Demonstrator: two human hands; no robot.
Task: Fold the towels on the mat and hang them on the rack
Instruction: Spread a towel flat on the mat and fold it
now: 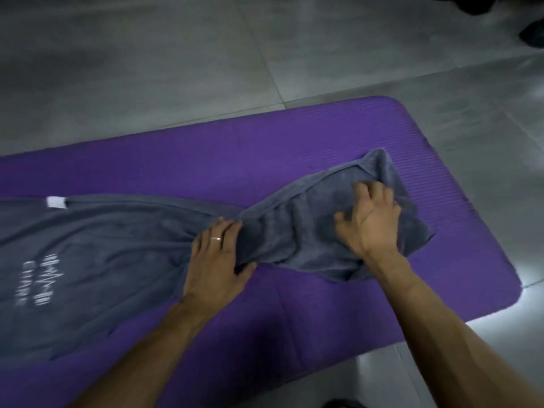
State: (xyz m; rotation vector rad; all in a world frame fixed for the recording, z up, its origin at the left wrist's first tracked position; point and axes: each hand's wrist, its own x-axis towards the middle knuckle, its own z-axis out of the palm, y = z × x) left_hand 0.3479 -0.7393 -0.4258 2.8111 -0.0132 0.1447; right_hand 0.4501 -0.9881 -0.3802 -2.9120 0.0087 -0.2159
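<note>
A grey towel (123, 245) with white lettering lies along the purple mat (235, 154). Its right end is folded back over itself into a rumpled flap. My left hand (217, 257), a ring on one finger, lies flat on the towel where the flap begins, fingers straight and thumb at the flap's near edge. My right hand (371, 222) presses on top of the flap with its fingers spread and bent at the tips. No rack is in view.
Grey tiled floor (176, 69) surrounds the mat. The mat's rounded right end lies just past the towel. A white tag (56, 201) sits on the towel's far edge at the left. Dark objects (530, 33) show at the top right corner.
</note>
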